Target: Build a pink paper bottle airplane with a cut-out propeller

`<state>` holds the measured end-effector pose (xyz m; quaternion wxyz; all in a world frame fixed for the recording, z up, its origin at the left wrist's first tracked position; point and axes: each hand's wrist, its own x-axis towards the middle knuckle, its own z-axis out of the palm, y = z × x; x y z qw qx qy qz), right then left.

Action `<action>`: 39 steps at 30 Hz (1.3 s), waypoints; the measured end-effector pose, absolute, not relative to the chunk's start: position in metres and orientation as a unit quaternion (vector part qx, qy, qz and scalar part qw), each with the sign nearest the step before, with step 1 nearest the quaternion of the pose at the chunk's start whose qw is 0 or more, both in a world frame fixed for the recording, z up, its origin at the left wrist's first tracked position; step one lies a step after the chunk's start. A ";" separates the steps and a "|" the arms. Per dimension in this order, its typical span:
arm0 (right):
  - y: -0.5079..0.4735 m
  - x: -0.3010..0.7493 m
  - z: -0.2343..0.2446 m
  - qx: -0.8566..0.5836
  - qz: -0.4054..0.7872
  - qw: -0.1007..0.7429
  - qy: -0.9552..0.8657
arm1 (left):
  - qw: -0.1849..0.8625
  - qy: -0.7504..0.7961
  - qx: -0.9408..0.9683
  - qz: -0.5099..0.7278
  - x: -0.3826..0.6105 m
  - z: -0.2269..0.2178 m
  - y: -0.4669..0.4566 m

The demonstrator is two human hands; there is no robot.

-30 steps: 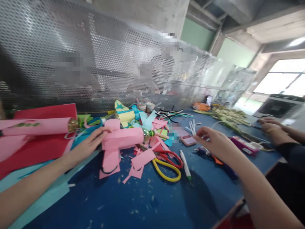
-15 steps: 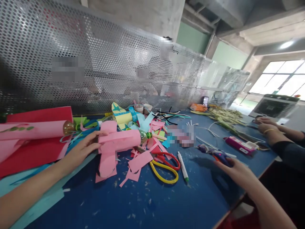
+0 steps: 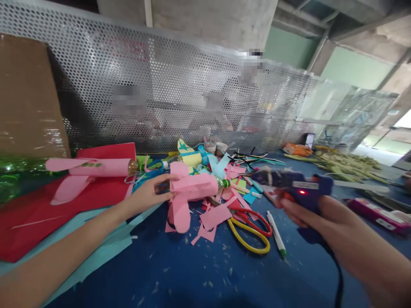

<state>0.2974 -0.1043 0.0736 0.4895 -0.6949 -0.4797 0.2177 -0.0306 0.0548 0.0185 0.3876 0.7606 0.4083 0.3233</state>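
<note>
My left hand (image 3: 149, 194) pinches the near-left end of a toy airplane (image 3: 195, 185), a plastic bottle wrapped in pink paper with paper wings and a green cap pointing right. The airplane lies among paper scraps. In my right hand (image 3: 327, 220) is a dark blue hot glue gun (image 3: 300, 182), raised above the table with its nozzle pointing left and a red light glowing. A black cord hangs below it. Scissors (image 3: 250, 246) with yellow and red handles lie between my hands, beside a white marker (image 3: 276, 233) with a green tip.
A second pink bottle airplane (image 3: 102, 167) rests on red paper (image 3: 48, 220) at left, with light blue sheets (image 3: 96, 252) beneath. A yellow-and-blue bottle model (image 3: 192, 157) and two cups (image 3: 215, 148) stand behind. A purple box (image 3: 375, 214) lies right; a perforated metal screen (image 3: 180, 81) borders the table.
My right hand has lifted the glue gun from near the tabletop and brought it closer to the airplane. The view has turned left; the other person's hands are out of sight.
</note>
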 end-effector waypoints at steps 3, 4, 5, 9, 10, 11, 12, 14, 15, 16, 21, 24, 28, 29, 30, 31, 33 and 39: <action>-0.090 0.259 0.077 -0.637 0.265 0.411 -0.596 | 0.375 0.398 0.768 0.335 -0.028 0.021 0.050; -0.084 0.248 0.077 -0.611 0.273 0.381 -0.638 | 0.371 0.396 0.766 0.345 -0.028 0.021 0.049; -0.080 0.239 0.076 -0.589 0.275 0.359 -0.670 | 0.368 0.395 0.763 0.355 -0.027 0.021 0.049; -0.066 0.216 0.068 -0.559 0.228 0.331 -0.725 | 0.359 0.404 0.745 0.392 -0.024 0.017 0.048; -0.064 0.213 0.065 -0.556 0.221 0.323 -0.734 | 0.357 0.407 0.740 0.400 -0.024 0.015 0.048; -0.063 0.210 0.062 -0.552 0.218 0.316 -0.740 | 0.355 0.411 0.734 0.408 -0.023 0.014 0.048; -0.062 0.208 0.058 -0.549 0.219 0.311 -0.745 | 0.356 0.413 0.729 0.414 -0.023 0.013 0.048; -0.060 0.204 0.052 -0.543 0.220 0.307 -0.750 | 0.362 0.416 0.719 0.424 -0.022 0.010 0.048; -0.059 0.202 0.050 -0.540 0.215 0.305 -0.754 | 0.366 0.418 0.713 0.427 -0.022 0.009 0.048; -0.057 0.200 0.049 -0.541 0.205 0.300 -0.758 | 0.372 0.419 0.708 0.430 -0.021 0.009 0.048; -0.045 0.187 0.050 -0.537 0.149 0.282 -0.781 | 0.394 0.425 0.680 0.448 -0.021 0.005 0.049; -0.041 0.181 0.053 -0.539 0.151 0.273 -0.783 | 0.412 0.422 0.667 0.455 -0.021 0.004 0.049; -0.040 0.178 0.050 -0.553 0.148 0.245 -0.782 | 0.427 0.423 0.649 0.467 -0.021 0.003 0.050; -0.039 0.178 0.049 -0.555 0.145 0.244 -0.782 | 0.430 0.424 0.644 0.470 -0.021 0.003 0.050; -0.039 0.178 0.049 -0.558 0.140 0.246 -0.780 | 0.433 0.425 0.639 0.472 -0.020 0.003 0.050; -0.039 0.178 0.049 -0.561 0.134 0.249 -0.778 | 0.437 0.425 0.635 0.474 -0.020 0.003 0.050; -0.039 0.178 0.050 -0.562 0.128 0.249 -0.778 | 0.446 0.423 0.629 0.476 -0.020 0.002 0.050; -0.039 0.179 0.061 -0.561 0.151 0.211 -0.786 | 0.479 0.407 0.614 0.478 -0.020 0.000 0.051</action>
